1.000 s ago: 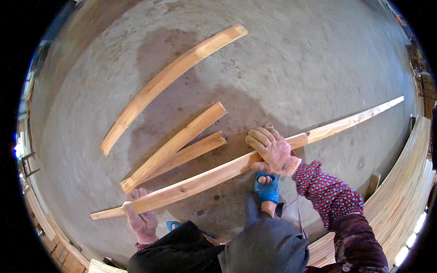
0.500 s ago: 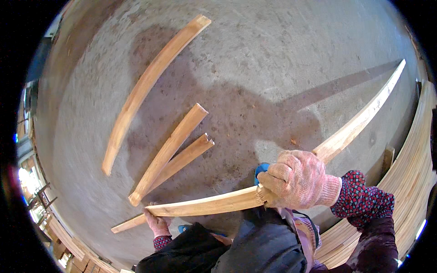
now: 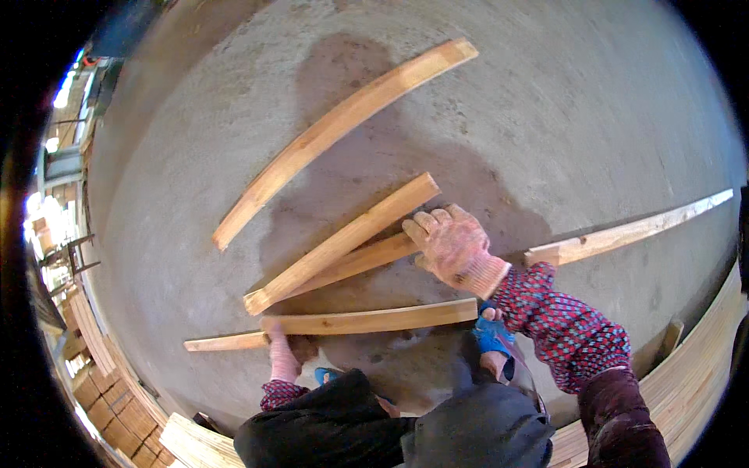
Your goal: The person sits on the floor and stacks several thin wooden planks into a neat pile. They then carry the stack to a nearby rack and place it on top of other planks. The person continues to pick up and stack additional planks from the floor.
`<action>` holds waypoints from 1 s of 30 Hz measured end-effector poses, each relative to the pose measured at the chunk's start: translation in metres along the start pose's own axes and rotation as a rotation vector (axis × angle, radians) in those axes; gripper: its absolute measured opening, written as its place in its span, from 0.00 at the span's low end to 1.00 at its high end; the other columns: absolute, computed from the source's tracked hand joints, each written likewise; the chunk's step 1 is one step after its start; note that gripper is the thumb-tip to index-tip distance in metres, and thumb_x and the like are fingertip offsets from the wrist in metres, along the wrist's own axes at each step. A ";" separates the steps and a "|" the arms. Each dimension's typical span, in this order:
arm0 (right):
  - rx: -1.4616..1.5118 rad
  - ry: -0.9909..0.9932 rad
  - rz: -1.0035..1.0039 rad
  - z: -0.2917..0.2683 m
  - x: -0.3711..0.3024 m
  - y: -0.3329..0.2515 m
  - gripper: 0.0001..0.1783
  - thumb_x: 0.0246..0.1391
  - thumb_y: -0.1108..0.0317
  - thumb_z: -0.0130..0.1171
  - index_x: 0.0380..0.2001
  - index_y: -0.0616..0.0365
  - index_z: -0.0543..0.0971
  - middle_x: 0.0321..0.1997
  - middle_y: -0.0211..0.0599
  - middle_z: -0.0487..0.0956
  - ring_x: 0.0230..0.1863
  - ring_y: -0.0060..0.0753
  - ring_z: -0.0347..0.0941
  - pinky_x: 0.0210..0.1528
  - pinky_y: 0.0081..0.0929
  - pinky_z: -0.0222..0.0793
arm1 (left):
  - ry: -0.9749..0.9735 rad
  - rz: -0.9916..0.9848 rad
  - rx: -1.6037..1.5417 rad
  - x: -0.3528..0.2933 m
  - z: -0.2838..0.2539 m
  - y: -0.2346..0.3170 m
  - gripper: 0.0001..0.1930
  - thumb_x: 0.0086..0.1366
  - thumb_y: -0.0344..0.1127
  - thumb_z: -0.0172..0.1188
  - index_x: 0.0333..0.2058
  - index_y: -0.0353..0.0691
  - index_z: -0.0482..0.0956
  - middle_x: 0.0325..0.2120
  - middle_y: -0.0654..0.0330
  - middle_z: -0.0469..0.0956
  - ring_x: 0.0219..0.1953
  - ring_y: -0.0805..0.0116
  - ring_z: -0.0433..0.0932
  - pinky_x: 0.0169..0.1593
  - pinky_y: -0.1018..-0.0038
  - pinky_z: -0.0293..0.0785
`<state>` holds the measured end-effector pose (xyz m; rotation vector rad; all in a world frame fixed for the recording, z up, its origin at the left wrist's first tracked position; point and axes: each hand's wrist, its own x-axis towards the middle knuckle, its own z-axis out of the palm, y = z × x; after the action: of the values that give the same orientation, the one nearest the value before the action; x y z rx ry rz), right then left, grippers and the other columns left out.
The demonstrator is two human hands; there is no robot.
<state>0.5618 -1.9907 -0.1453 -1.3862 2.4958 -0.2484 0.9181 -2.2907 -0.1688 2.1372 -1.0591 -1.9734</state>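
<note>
My left hand [image 3: 283,357], in a pinkish work glove, grips a wooden board [image 3: 374,320] near its left end, close to my feet. A narrower strip of wood [image 3: 222,343] sticks out left of that hand; I cannot tell whether it is a separate piece. My right hand [image 3: 455,246], gloved too, is closed round the right end of a short board [image 3: 351,267], its fingertips partly hidden. Another board [image 3: 343,242] lies partly over this one, their left ends meeting. Right of my right wrist lies a pale board [image 3: 632,237].
A longer board [image 3: 335,136] lies apart on the concrete floor [image 3: 585,101], farther off. Long strips are stacked [image 3: 686,374] at the lower right. More timber [image 3: 199,444] stands at the lower left. My feet, in blue sandals [image 3: 493,337], are just beyond my knees.
My right hand has let go of the pale board at the right and moved to the short board's end. The pale board now lies lower. My left hand still grips its board.
</note>
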 end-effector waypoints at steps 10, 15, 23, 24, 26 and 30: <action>0.258 0.056 0.031 -0.016 0.014 -0.011 0.28 0.40 0.58 0.72 0.48 0.51 0.81 0.48 0.36 0.80 0.50 0.44 0.77 0.53 0.41 0.72 | -0.020 1.529 1.695 -0.058 0.136 0.113 0.46 0.47 0.50 0.77 0.63 0.43 0.67 0.55 0.51 0.76 0.57 0.52 0.76 0.62 0.56 0.71; 0.651 0.102 0.224 -0.041 -0.002 -0.028 0.38 0.45 0.59 0.73 0.60 0.54 0.73 0.53 0.42 0.78 0.55 0.44 0.75 0.59 0.42 0.70 | -0.268 1.024 1.972 -0.037 0.155 0.126 0.51 0.46 0.49 0.77 0.68 0.51 0.59 0.59 0.55 0.72 0.61 0.52 0.71 0.62 0.57 0.70; 1.712 0.502 0.260 -0.066 -0.015 -0.090 0.40 0.52 0.76 0.70 0.67 0.62 0.64 0.61 0.42 0.75 0.62 0.32 0.72 0.65 0.29 0.67 | -0.669 0.761 1.449 -0.040 0.126 0.157 0.30 0.49 0.29 0.72 0.54 0.43 0.78 0.39 0.59 0.84 0.43 0.63 0.81 0.50 0.66 0.77; 1.700 0.482 0.275 -0.071 -0.009 -0.093 0.39 0.52 0.76 0.70 0.66 0.62 0.65 0.61 0.41 0.75 0.61 0.31 0.72 0.65 0.29 0.67 | -0.717 0.635 1.369 -0.041 0.122 0.159 0.29 0.49 0.29 0.72 0.53 0.41 0.78 0.39 0.62 0.84 0.43 0.68 0.81 0.50 0.68 0.77; 1.659 0.453 0.298 -0.078 0.002 -0.091 0.37 0.52 0.76 0.70 0.65 0.62 0.67 0.61 0.40 0.76 0.60 0.30 0.74 0.64 0.27 0.68 | -0.786 0.514 1.401 -0.045 0.124 0.167 0.32 0.50 0.27 0.72 0.56 0.41 0.78 0.44 0.58 0.84 0.45 0.69 0.79 0.54 0.70 0.76; 1.473 0.519 0.419 -0.091 0.013 -0.089 0.28 0.54 0.73 0.69 0.59 0.60 0.74 0.52 0.38 0.82 0.51 0.29 0.79 0.56 0.27 0.74 | -0.874 0.417 1.467 -0.050 0.133 0.173 0.30 0.48 0.30 0.74 0.53 0.38 0.79 0.43 0.58 0.84 0.44 0.67 0.80 0.53 0.68 0.75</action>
<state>0.5979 -2.0474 -0.0360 -0.1615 1.8213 -1.9651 0.7247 -2.3448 -0.0695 0.6726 -3.4549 -2.0242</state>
